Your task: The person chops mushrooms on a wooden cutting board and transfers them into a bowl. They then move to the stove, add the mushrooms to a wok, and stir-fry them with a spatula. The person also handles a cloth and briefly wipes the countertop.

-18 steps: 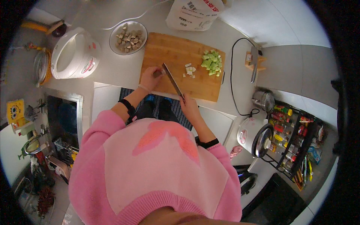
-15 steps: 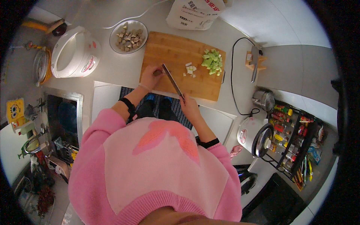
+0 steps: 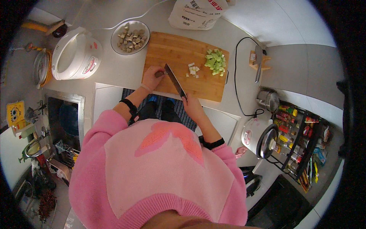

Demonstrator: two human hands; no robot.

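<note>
Left hand (image 3: 151, 78) curled, fingertips pressed down, right hand (image 3: 193, 108) closed in a grip, forearms extended forward

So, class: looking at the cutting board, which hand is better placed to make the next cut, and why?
The right hand, probably: it already grips the knife, whose blade lies across the wooden cutting board beside the small piece that the left hand pins down. The left hand is busy steadying it.

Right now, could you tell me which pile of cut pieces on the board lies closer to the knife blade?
The small pale pile, just right of the knife. The larger green pile sits farther toward the board's right edge.
</note>
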